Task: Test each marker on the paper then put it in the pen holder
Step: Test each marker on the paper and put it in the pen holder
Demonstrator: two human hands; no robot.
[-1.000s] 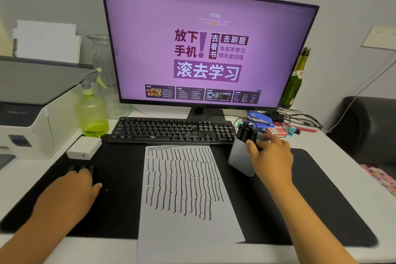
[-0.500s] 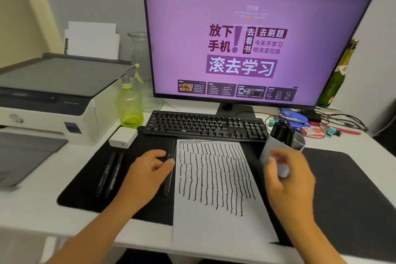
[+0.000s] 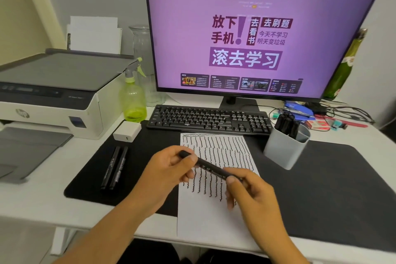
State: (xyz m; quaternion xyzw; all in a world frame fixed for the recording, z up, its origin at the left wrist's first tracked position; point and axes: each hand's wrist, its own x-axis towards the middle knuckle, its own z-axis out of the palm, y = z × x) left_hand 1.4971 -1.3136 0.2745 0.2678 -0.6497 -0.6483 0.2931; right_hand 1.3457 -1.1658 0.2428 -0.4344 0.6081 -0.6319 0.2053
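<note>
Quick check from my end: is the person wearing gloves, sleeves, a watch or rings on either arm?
Nothing that shows. The left hand and right hand are bare, with no gloves, and no rings visible on the fingers in view. Both forearms are uncovered all the way to the bottom of the picture: no sleeve, watch, wristband or bracelet. Fingernails look short and unpainted.
</note>
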